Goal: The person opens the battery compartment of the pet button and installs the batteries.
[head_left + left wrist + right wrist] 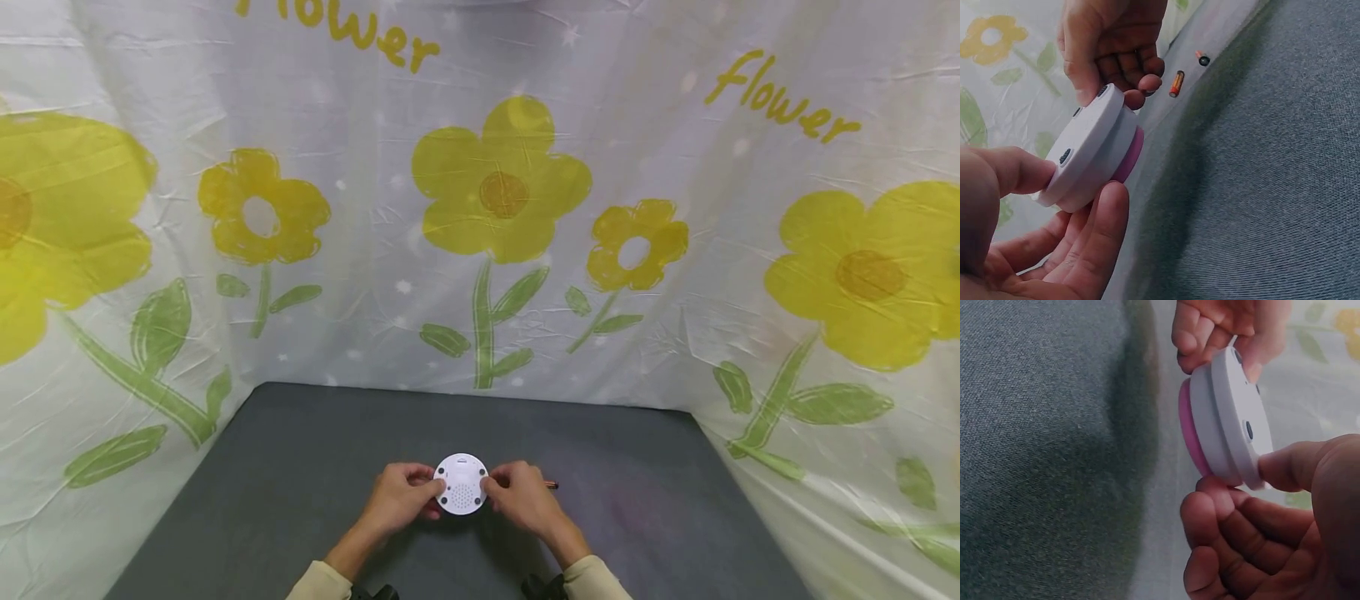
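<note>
A round white device (461, 483) is held up in front of me, its face with the small speaker holes and dark rubber feet turned toward the head view. In the left wrist view, a pink layer (1129, 156) shows on its far side. My left hand (403, 497) pinches one edge, thumb on the holed face and fingers underneath. At the opposite edge, my right hand (525, 500) pinches it the same way, thumb on the rim in the right wrist view. Beyond the right hand lies an orange-and-black battery (1177, 84).
A second battery (1203, 59) lies near the first, seen nearly end-on. Both are on the dark grey table (337, 433). White curtains printed with yellow flowers (502, 192) hang behind the table and along both sides.
</note>
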### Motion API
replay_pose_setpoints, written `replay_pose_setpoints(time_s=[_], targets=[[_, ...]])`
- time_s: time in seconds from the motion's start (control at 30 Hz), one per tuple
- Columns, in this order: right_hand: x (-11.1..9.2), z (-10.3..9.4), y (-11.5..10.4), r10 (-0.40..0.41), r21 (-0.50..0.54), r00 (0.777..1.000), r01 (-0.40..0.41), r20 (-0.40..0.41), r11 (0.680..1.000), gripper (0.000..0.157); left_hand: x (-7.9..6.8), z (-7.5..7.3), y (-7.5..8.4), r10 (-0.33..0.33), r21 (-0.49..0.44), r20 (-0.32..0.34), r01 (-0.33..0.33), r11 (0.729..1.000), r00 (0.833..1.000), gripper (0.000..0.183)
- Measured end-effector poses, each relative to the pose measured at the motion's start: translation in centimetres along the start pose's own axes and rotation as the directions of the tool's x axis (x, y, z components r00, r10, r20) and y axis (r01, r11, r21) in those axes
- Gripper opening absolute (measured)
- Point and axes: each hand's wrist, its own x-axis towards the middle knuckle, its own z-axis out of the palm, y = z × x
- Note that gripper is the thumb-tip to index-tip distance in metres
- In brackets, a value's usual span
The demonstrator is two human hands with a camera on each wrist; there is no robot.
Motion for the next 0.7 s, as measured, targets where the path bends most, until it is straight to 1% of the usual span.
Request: replay_pose_setpoints(time_s=[0.17, 0.27, 0.5, 0.7], targets=[[-0.1, 0.4, 0.5, 0.01, -0.011, 1.0, -0.01, 0.026, 1.0, 0.017, 0.0, 0.0, -0.6, -0.051, -0.017, 0.023, 0.052, 0.999, 0.998, 0.034], [-0.2, 0.6, 0.6, 0.015, -0.006, 0.999, -0.015, 0.038, 1.0, 0.017, 0.0, 0.1, -1.0, -0.07, -0.024, 0.027, 0.07, 0.997, 0.997, 0.033], [-0.2, 1.3, 0.9, 0.028, -0.037, 0.999, -0.027, 0.031, 0.999, 0.017, -0.1, 0.2, -1.5, -0.089, -0.032, 0.026, 0.09, 0.995, 0.996, 0.028], [-0.2, 1.7, 1.2, 0.044, -0.037, 0.998, -0.042, 0.037, 0.998, 0.017, -0.1, 0.2, -2.0, -0.1, -0.037, 0.047, 0.102, 0.994, 0.994, 0.027]])
